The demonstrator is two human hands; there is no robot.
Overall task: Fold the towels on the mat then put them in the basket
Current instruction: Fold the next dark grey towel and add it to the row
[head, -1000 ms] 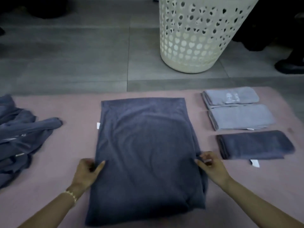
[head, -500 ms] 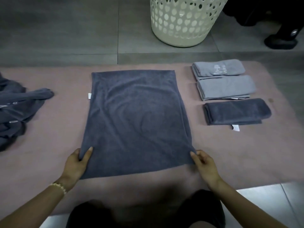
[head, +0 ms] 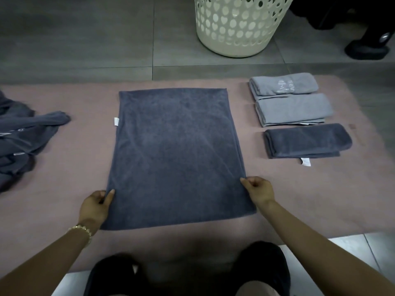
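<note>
A dark grey towel (head: 177, 154) lies flat on the pink mat (head: 299, 193), folded into a tall rectangle. My left hand (head: 96, 205) pinches its left edge near the front corner. My right hand (head: 258, 190) pinches its right edge a little above the front corner. To the right lie three folded towels: two light grey towels (head: 292, 99) and one dark grey folded towel (head: 305, 143). A pile of unfolded dark towels (head: 19, 137) sits at the mat's left end. The cream perforated basket (head: 237, 26) stands on the floor beyond the mat.
Grey floor tiles (head: 85, 39) surround the mat. A dark shoe (head: 365, 50) rests on the floor at the far right. My knees in dark clothing (head: 263, 268) are at the mat's front edge.
The view has pulled back and tilted down. The towel now lies flatter and smoother, and both hands have shifted along its side edges, staying near the front corners.
</note>
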